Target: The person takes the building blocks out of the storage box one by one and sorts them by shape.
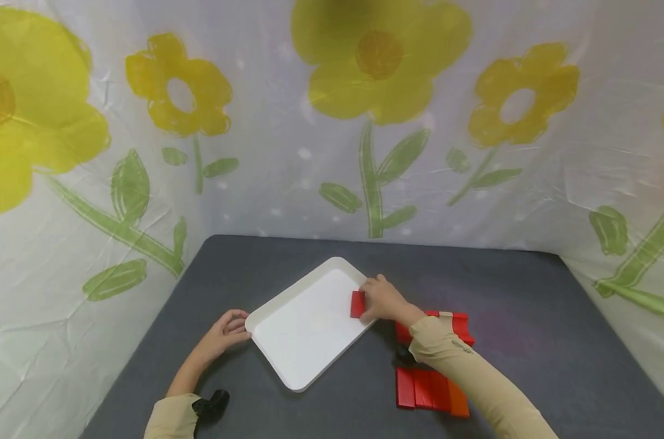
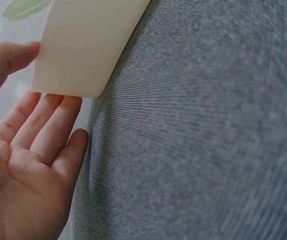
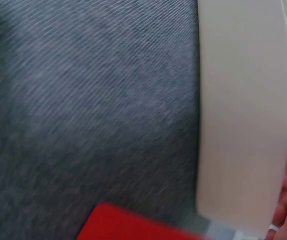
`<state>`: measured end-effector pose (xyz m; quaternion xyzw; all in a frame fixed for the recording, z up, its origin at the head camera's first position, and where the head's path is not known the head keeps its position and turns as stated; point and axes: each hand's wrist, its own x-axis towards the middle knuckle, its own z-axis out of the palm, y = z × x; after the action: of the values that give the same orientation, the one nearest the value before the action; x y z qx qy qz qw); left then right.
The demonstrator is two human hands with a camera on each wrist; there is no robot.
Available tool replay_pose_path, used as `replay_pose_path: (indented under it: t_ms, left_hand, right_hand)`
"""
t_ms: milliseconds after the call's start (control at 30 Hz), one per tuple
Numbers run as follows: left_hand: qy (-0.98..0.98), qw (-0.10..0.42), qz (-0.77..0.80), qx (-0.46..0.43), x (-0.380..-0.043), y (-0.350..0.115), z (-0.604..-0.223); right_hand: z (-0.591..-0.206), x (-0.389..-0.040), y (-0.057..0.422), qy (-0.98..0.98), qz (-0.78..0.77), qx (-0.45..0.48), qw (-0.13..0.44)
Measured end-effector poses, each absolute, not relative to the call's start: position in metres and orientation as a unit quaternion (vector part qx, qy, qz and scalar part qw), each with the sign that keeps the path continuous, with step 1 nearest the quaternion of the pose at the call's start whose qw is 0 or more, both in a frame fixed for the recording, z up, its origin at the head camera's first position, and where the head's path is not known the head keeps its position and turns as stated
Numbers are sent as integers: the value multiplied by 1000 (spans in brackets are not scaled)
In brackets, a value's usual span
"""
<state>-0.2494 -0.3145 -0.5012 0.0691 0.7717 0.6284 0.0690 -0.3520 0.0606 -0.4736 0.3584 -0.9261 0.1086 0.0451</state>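
A white rectangular tray (image 1: pixel 310 329) lies turned at an angle on the dark table. My left hand (image 1: pixel 230 332) is at its left corner; the left wrist view shows the thumb against the rim and fairly straight fingers touching the outer wall (image 2: pixel 78 50). Reaching over the tray's right side, my right hand (image 1: pixel 383 299) holds a small red rectangular block (image 1: pixel 357 303) between thumb and fingers, inside the tray near its right edge. In the right wrist view the tray wall (image 3: pixel 243 110) hides most of that hand.
Under and beside the right forearm lie two groups of blocks. The nearer row has red blocks (image 1: pixel 422 389) and an orange block (image 1: pixel 458 399); the farther has red blocks (image 1: pixel 462 326) and a beige one (image 1: pixel 446 315). A flower-printed curtain (image 1: pixel 266 122) stands behind the table.
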Motion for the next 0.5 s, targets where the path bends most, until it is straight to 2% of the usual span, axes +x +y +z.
replay_pose_path:
  t_ms: [233,500]
  left_hand:
    - [776,65,623,73,-250,-313,-503]
    - [784,64,614,69,-253,-315,-503]
  right_hand:
    - [-478,-355,67,-915,139,375,59]
    - [-461,-349,76,-899,250,354,63]
